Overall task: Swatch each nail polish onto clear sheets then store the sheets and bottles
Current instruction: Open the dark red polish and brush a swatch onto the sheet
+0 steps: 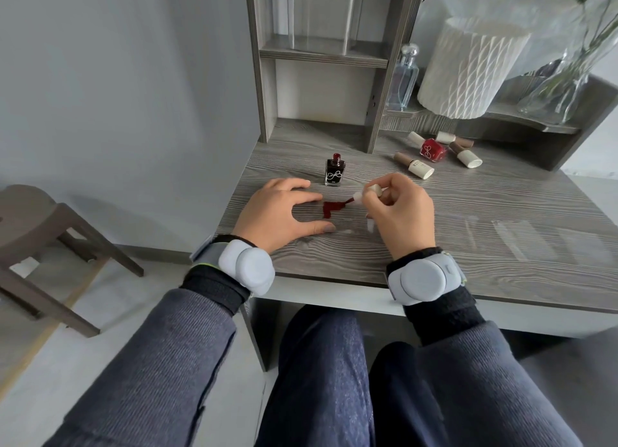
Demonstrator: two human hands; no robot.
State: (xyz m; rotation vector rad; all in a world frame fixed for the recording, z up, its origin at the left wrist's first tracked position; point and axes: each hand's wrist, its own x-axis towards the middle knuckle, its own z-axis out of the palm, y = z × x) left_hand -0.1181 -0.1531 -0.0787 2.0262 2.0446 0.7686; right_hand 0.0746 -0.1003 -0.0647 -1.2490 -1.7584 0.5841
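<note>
**On the grey surface: a dark red swatch under the brush**

On the wood-grain surface [468, 212], just in front of the person, a dark red swatch [332, 208] lay on a clear sheet [347, 231] whose edges barely showed. The right hand [398, 212] pinched the pale cap of the brush [369, 191], fingers curled round it, with the bristle tip touching the swatch. The left hand [284, 212] lay flat and spread beside the paint, thumb and forefinger framing it and holding nothing. The open bottle [334, 172] of dark polish stood upright just behind the swatch. Further back to the right, a red bottle [432, 149] lay among several pale-capped bottles [414, 165] on their sides. More clear sheets [521, 242] lay on the surface to the right, well apart from the hands.
</note>
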